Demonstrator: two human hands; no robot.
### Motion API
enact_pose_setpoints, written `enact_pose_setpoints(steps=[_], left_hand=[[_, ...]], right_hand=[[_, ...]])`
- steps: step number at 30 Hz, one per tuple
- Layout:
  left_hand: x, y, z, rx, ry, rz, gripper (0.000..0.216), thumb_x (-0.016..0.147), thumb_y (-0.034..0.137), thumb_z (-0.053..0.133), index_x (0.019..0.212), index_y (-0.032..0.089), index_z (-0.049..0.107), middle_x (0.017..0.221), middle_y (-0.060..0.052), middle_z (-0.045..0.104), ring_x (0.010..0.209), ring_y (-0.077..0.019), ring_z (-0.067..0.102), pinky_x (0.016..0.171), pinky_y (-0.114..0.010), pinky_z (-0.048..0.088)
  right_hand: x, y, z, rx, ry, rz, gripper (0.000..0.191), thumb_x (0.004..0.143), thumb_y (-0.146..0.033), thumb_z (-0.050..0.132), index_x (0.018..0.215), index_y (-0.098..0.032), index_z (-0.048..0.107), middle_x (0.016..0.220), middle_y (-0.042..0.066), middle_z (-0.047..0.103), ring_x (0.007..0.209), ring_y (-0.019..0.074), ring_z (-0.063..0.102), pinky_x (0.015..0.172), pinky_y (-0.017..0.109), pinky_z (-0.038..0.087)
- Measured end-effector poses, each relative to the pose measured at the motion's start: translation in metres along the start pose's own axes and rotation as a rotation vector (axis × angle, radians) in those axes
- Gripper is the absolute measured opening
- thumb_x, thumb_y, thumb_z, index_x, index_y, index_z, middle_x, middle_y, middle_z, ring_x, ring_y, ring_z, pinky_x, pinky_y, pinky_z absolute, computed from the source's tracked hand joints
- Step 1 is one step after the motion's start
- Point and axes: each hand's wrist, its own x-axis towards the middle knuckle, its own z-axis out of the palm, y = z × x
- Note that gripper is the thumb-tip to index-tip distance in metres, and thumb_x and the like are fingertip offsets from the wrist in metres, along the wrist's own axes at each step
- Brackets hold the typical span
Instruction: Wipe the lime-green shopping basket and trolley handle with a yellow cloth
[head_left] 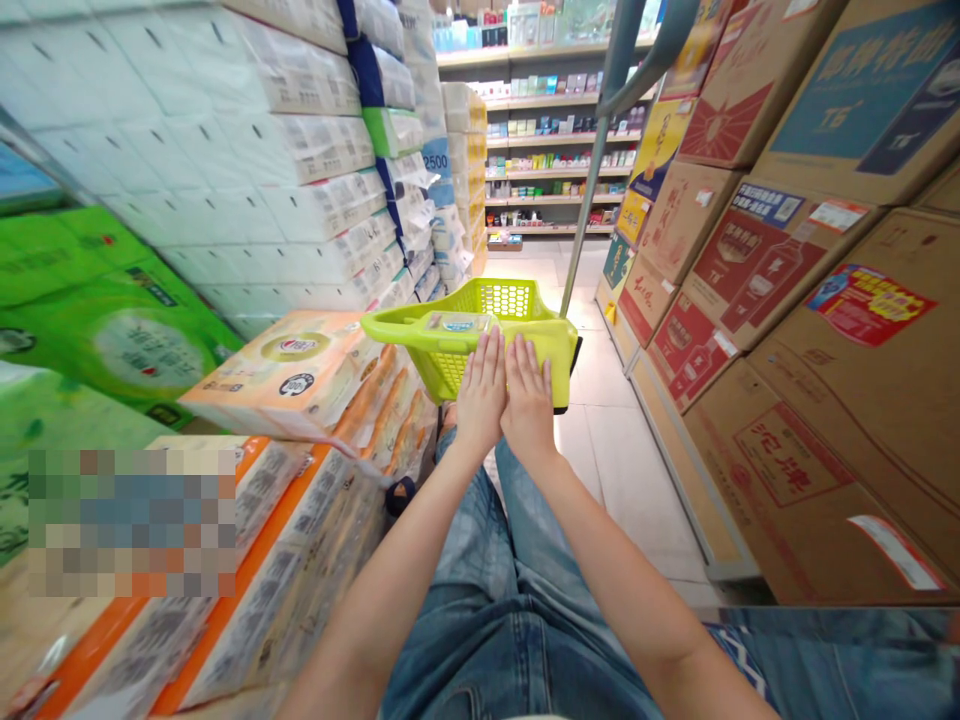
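A yellow-green plastic shopping basket (pixel 442 372) with honeycomb holes stands in front of my knees. My left hand (pixel 482 390) lies flat against its near side, fingers straight and pointing away from me. Right beside it, my right hand (pixel 529 395) rests in the same way, its fingers stretched out. Under the hands is a smooth, paler yellow surface (pixel 559 352); whether it is a cloth or the basket's own panel I cannot tell. A label (pixel 459 322) sits on the rim left of my fingers. The grey pole (pixel 587 210) rises behind the basket's right end.
Stacked tissue packs (pixel 315 150) line the left, with orange-topped packs (pixel 292 360) lower down. Cardboard cartons (pixel 862 400) are piled on the right. Shelves of small goods (pixel 555 130) stand at the far end of the tiled aisle (pixel 600 440).
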Motion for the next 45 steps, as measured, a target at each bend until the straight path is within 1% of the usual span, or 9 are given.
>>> enact_pose_setpoints(steps=[3,7,13,18,23,29,36,40,45], left_hand=[[0.000,-0.001,-0.002,-0.005,-0.016,0.011,0.068,0.091,0.014,0.037,0.155,0.008,0.017,0.165,-0.013,0.017,0.154,-0.0224,0.006,0.124,-0.044,0.021],[0.000,0.003,-0.005,-0.036,0.010,0.014,0.080,0.081,0.009,0.042,0.156,0.007,0.013,0.165,-0.013,0.016,0.154,-0.0231,0.008,0.123,-0.045,0.022],[0.001,0.007,-0.005,-0.040,0.004,-0.002,0.085,0.078,0.009,0.042,0.156,0.006,0.009,0.165,-0.014,0.015,0.154,-0.0232,0.005,0.123,-0.045,0.020],[0.001,0.006,-0.003,-0.021,0.019,0.000,0.083,0.080,0.009,0.042,0.156,0.005,0.008,0.165,-0.015,0.015,0.154,-0.0232,0.006,0.123,-0.045,0.020],[0.000,0.000,0.000,0.019,0.008,0.004,0.069,0.090,0.013,0.034,0.156,0.011,0.014,0.165,-0.011,0.018,0.153,-0.0218,0.008,0.123,-0.043,0.024],[0.000,0.002,-0.004,-0.014,0.019,0.019,0.079,0.083,0.011,0.040,0.156,0.007,0.011,0.165,-0.014,0.016,0.154,-0.0230,0.008,0.123,-0.045,0.023],[0.000,0.006,-0.004,-0.041,0.033,0.009,0.084,0.078,0.009,0.041,0.156,0.007,0.010,0.165,-0.014,0.017,0.154,-0.0240,0.009,0.123,-0.046,0.022],[0.000,0.005,-0.005,-0.038,0.025,0.007,0.083,0.079,0.009,0.041,0.156,0.006,0.010,0.165,-0.014,0.017,0.154,-0.0228,0.008,0.123,-0.045,0.021],[0.000,0.002,-0.003,-0.030,0.024,0.008,0.078,0.083,0.010,0.038,0.156,0.011,0.011,0.165,-0.011,0.018,0.154,-0.0213,0.009,0.123,-0.045,0.024]], right_hand=[[-0.002,0.002,-0.002,-0.006,-0.016,-0.051,0.071,0.086,-0.006,0.035,0.156,-0.014,0.024,0.161,0.011,0.030,0.152,0.0173,0.016,0.125,0.047,0.016],[-0.009,0.027,-0.013,-0.005,-0.007,-0.083,0.071,0.086,-0.005,0.035,0.155,-0.016,0.026,0.158,0.011,0.036,0.151,0.0177,0.020,0.124,0.049,0.018],[-0.011,0.057,-0.022,0.089,0.137,0.056,0.079,0.079,0.001,0.029,0.156,-0.014,0.023,0.161,0.013,0.030,0.152,0.0178,0.017,0.122,0.052,0.021],[-0.004,0.033,-0.012,0.133,0.154,0.143,0.083,0.078,0.001,0.029,0.157,-0.016,0.016,0.163,0.011,0.024,0.152,0.0173,0.013,0.122,0.052,0.020],[-0.002,0.000,-0.002,0.035,-0.006,0.017,0.074,0.084,-0.004,0.035,0.156,-0.013,0.022,0.162,0.012,0.028,0.152,0.0180,0.014,0.124,0.048,0.016],[-0.008,0.017,-0.016,-0.030,-0.036,-0.035,0.074,0.083,-0.004,0.037,0.155,-0.015,0.025,0.160,0.011,0.032,0.151,0.0180,0.020,0.124,0.049,0.015],[-0.005,0.052,-0.028,0.065,0.122,0.124,0.084,0.075,0.002,0.029,0.156,-0.017,0.023,0.161,0.011,0.030,0.151,0.0178,0.021,0.122,0.054,0.020],[-0.002,0.039,-0.023,0.068,0.128,0.152,0.082,0.075,0.001,0.029,0.155,-0.016,0.024,0.161,0.012,0.030,0.151,0.0185,0.020,0.121,0.055,0.018],[0.001,0.005,-0.014,0.005,0.012,0.065,0.076,0.081,-0.003,0.035,0.156,-0.016,0.024,0.161,0.012,0.030,0.151,0.0200,0.019,0.122,0.054,0.013]])
